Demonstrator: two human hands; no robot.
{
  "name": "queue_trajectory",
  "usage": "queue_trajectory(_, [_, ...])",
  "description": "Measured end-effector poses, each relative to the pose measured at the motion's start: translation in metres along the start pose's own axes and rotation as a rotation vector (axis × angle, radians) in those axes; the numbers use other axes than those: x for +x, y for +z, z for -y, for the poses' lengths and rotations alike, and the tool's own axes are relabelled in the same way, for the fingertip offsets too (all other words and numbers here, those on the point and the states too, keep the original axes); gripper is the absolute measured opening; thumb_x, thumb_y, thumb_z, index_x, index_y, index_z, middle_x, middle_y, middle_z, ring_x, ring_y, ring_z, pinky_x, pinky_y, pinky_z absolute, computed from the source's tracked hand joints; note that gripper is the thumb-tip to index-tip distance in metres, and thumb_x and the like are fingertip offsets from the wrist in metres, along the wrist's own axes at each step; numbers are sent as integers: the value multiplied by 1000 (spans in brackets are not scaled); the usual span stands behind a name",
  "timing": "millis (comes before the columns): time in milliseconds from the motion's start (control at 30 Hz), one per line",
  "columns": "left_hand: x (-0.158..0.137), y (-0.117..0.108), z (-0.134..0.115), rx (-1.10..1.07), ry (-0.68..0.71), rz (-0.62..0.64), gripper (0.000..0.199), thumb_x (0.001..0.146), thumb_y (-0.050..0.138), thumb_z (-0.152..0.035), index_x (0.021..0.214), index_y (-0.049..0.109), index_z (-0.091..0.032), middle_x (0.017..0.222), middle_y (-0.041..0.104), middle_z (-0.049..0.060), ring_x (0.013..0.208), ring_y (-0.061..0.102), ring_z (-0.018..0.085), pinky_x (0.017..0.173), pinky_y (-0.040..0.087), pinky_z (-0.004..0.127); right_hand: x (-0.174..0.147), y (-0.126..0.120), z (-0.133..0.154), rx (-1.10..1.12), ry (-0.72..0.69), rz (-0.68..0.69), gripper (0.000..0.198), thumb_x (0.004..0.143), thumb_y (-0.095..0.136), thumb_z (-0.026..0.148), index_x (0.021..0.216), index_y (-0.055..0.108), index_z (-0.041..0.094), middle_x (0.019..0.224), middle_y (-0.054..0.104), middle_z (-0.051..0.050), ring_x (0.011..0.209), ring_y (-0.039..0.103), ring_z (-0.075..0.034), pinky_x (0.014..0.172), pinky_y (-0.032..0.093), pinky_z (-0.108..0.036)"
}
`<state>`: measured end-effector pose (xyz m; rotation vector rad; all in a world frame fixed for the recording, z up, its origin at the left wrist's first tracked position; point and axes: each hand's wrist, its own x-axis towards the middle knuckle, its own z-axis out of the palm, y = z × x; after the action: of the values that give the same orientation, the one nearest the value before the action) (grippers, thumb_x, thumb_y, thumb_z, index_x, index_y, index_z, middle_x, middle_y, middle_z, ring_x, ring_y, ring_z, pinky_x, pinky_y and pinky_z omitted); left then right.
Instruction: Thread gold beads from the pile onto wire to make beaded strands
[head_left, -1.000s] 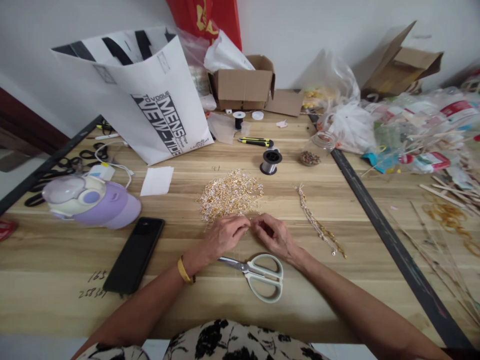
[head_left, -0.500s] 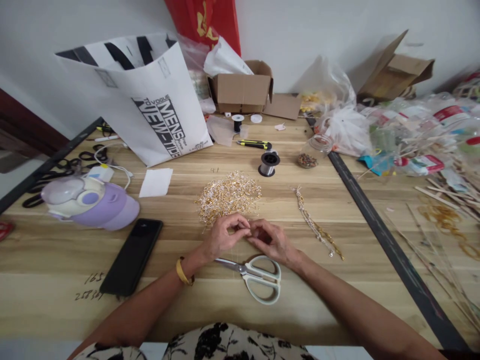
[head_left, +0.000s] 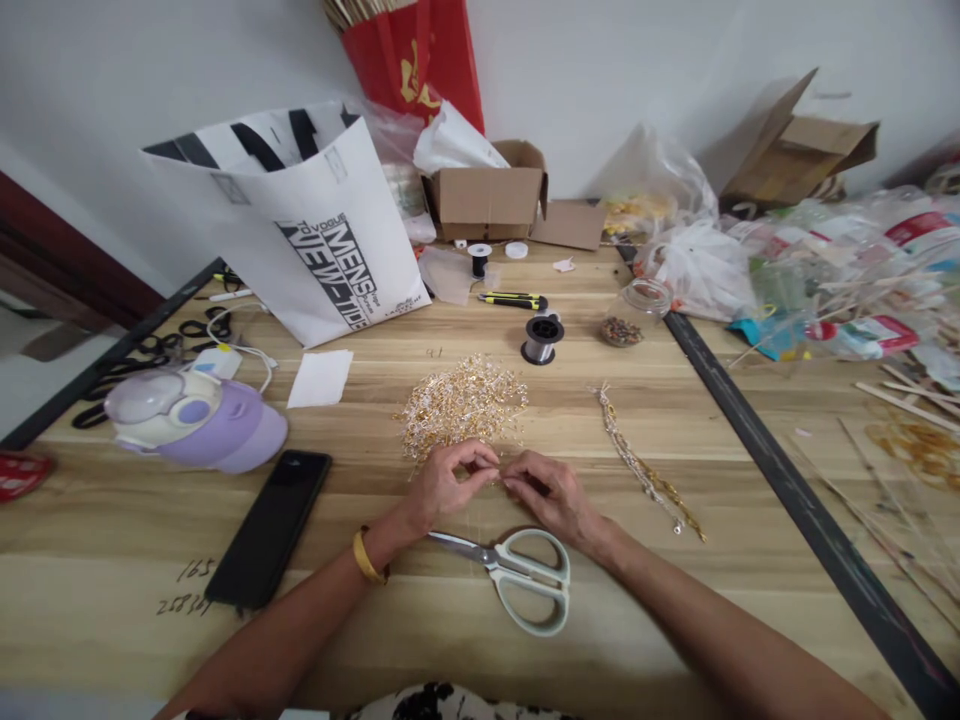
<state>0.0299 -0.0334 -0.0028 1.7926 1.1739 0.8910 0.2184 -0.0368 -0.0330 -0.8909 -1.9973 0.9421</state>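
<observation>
My left hand (head_left: 454,484) and my right hand (head_left: 551,494) meet fingertip to fingertip over the wooden table. Both are closed in a pinch; whatever lies between the fingers is too small to name. Just beyond them spreads a pile of small gold and silver beads or links (head_left: 465,400). Scissors with pale handles (head_left: 531,580) rest in front of my hands, their blades pointing left toward my left wrist. To the right of my right hand lie gold and silver chains (head_left: 637,455).
A spool of silver wire (head_left: 541,338), a yellow-black utility knife (head_left: 513,300) and a jar of beads (head_left: 626,325) stand farther back. On the left are a black phone (head_left: 270,525), a purple bottle (head_left: 202,418) and a white bag (head_left: 330,230). Plastic bottles (head_left: 862,335) clutter the right.
The whole view has shifted slightly, so everything sits a little lower in the picture. My fingertips stay together, with the right fingers drawn in somewhat closer. Objects on the table have not moved.
</observation>
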Motion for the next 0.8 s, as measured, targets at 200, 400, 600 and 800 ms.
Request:
queue_trajectory(200, [0, 0, 2, 10, -11, 3, 5, 76, 62, -16, 80, 63, -15, 71, 69, 1, 69, 64, 13, 64, 49, 22, 0, -2, 0, -27, -59, 16, 15, 92, 47, 25, 89, 60, 18, 81, 63, -6, 72, 58, -15, 66, 47, -27])
queue_trajectory(400, [-1, 4, -5, -14, -6, 18, 5, 76, 61, -15, 81, 62, -15, 74, 70, 3, 70, 64, 13, 65, 50, 22, -2, -1, 2, -16, -3, 24, 21, 86, 59, 29, 102, 54, 18, 72, 58, -1, 54, 49, -11, 49, 41, -21])
queue_trajectory(600, [-3, 8, -4, 38, 56, 29, 5, 78, 58, -14, 79, 62, -16, 78, 69, 3, 73, 64, 13, 71, 51, 24, -2, 1, 0, -38, -8, -6, 14, 88, 55, 29, 97, 56, 17, 71, 60, -1, 58, 53, -11, 53, 44, -21])
queue_trajectory(800, [-3, 9, 1, 98, 70, 12, 8, 79, 57, -14, 82, 63, -18, 80, 70, 2, 75, 65, 14, 72, 50, 24, -3, 2, -3, -78, -47, -13, 11, 91, 51, 26, 91, 59, 18, 78, 63, -5, 69, 58, -15, 64, 48, -26])
